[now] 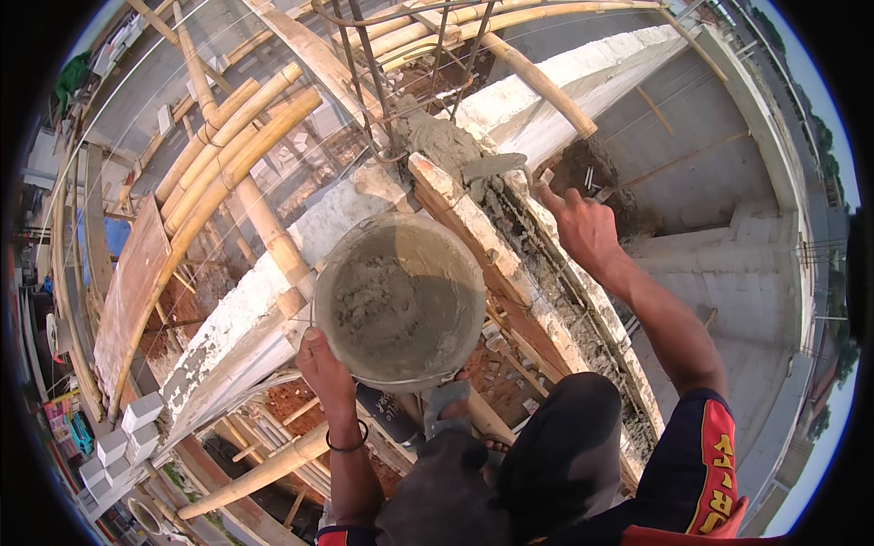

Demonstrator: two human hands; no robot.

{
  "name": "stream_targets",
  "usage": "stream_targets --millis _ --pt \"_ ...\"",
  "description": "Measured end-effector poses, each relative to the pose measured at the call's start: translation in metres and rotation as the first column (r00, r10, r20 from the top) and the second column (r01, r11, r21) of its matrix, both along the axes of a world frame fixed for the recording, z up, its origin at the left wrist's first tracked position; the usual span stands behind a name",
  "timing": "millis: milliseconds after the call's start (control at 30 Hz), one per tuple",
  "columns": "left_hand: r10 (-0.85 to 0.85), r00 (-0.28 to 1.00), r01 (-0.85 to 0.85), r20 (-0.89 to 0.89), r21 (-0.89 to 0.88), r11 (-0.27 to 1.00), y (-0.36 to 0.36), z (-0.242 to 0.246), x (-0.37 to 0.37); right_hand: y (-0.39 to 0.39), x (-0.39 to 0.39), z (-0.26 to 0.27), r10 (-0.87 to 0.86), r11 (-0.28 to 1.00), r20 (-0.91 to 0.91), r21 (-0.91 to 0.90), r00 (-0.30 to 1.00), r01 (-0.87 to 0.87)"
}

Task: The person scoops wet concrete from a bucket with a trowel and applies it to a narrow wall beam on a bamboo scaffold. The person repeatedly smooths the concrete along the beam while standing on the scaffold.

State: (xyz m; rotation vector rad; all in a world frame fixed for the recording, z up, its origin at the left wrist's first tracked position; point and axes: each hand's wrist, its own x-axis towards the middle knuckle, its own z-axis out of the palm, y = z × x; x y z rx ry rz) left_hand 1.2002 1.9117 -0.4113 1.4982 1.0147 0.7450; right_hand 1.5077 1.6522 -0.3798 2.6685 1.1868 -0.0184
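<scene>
A round bucket of wet grey mortar stands before me, partly in shadow. My left hand grips its left rim, thumb uppermost. My right hand is closed around the mostly hidden handle of a trowel, with the index finger extended. The mortar-coated trowel blade lies flat over the upper end of a narrow board formwork. Wet mortar and a steel bar show between its two boards. Beside the blade, a heap of mortar sits at the foot of upright rebar.
White block walls run left and to the upper right. Lashed bamboo poles stand at left, and a bamboo pole end juts near my right hand. Between the walls the ground lies far below. White blocks are stacked lower left.
</scene>
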Motion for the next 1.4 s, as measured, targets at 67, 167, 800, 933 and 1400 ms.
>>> stream_targets --millis 67,167,800,933,1400 --pt "-0.007 0.999 0.007 -0.053 -0.011 1.0 -0.001 0.0 0.001 0.02 0.008 -0.002 -0.017 1.0 0.003 0.012 1.0 0.017" --pt "-0.019 0.999 0.019 -0.046 -0.005 1.0 0.0 0.0 0.002 0.035 0.012 -0.006 0.018 1.0 -0.021 0.007 1.0 -0.018" --pt "-0.029 0.998 0.029 -0.058 0.0 1.0 0.008 0.003 0.007 0.04 -0.016 -0.045 -0.298 0.796 -0.849 0.031 0.437 0.604" --pt "-0.013 0.997 0.015 -0.071 0.034 0.999 0.009 0.003 0.008 0.029 -0.024 -0.04 -0.347 0.913 -0.55 -0.012 0.76 0.408" --pt "-0.003 0.999 0.0 -0.043 -0.061 0.998 0.011 0.005 0.008 -0.031 -0.085 0.036 -0.286 0.886 -0.548 0.161 0.786 0.434"
